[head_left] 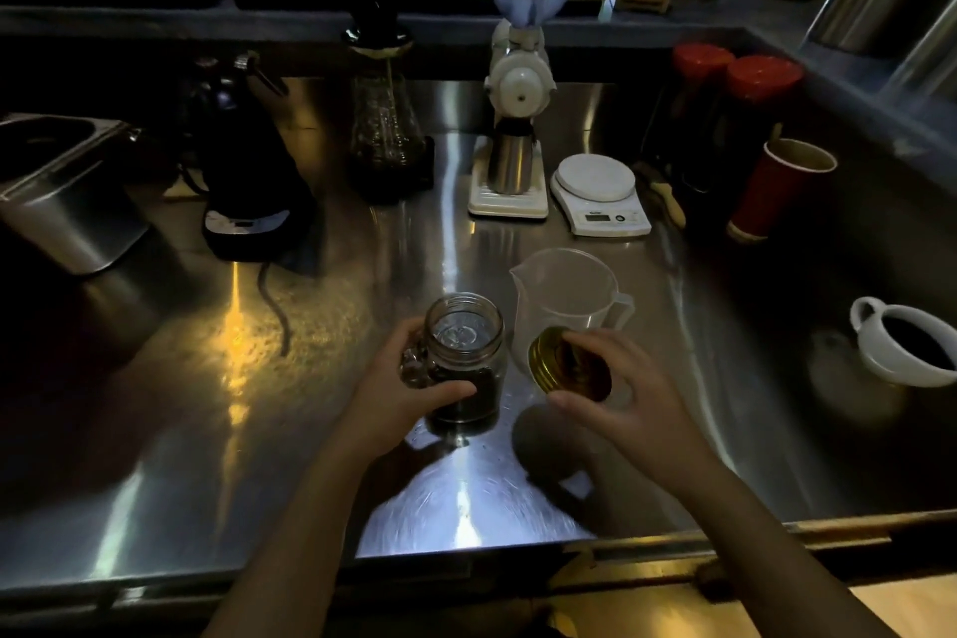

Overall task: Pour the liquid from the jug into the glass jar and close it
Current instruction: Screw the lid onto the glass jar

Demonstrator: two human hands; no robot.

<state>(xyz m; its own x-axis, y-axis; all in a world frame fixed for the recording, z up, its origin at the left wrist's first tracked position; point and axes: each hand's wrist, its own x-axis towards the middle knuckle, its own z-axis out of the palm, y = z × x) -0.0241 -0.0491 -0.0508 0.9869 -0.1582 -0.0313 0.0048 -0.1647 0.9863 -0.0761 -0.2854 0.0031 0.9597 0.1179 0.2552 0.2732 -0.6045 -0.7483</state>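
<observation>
A glass jar (466, 352) with a handle stands on the steel counter, dark liquid in its lower half and its mouth uncovered. My left hand (409, 389) wraps around its side and handle. My right hand (616, 394) holds a gold metal lid (564, 368), tilted, just right of the jar and level with its upper part. Behind the lid stands a clear plastic jug (564, 295), upright and looking empty.
A white grinder (512, 140) and a white scale (600, 197) stand behind the jug. A white cup of dark liquid (906, 347) sits far right, a red paper cup (777, 187) behind it. A black kettle base (248, 202) and steel container (67, 192) are left.
</observation>
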